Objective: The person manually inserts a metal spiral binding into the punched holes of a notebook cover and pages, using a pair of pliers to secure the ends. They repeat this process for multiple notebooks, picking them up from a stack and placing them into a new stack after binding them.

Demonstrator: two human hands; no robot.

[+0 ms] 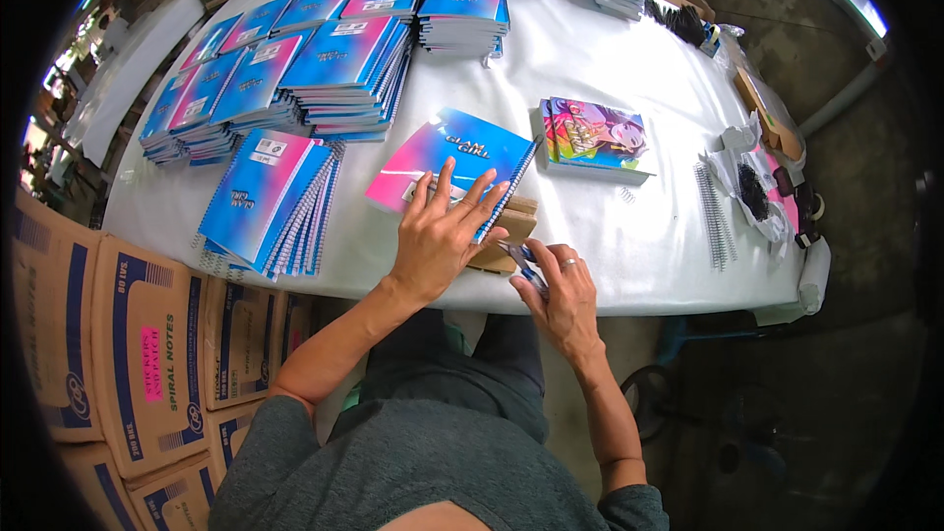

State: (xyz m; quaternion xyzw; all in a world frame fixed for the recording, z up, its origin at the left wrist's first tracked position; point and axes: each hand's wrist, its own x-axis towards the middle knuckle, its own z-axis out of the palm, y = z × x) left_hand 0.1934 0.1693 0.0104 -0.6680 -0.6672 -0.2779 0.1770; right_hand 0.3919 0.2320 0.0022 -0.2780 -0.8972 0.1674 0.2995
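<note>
A blue and pink spiral notebook (462,133) lies tilted in front of me, its coil along the right side. My left hand (433,236) rests on its cover with spread, flat fingers, the thumb by the lower end of the coil. Closed around blue-handled pliers (532,273), my right hand (565,300) has their jaws at that same coil end; whether they touch the wire I cannot tell. Brown blocks of cardboard or wood (519,219) sit partly under the notebook. Left of it, a fanned stack of similar notebooks (258,199) lies near the table's front edge.
Several notebook stacks (344,59) fill the white table's (678,265) far left. Notebooks with a colourful character cover (598,133) lie right of centre. Loose wire coils (715,216) and a pile of black bits (753,195) are farther right. Cardboard boxes (152,354) stand below left.
</note>
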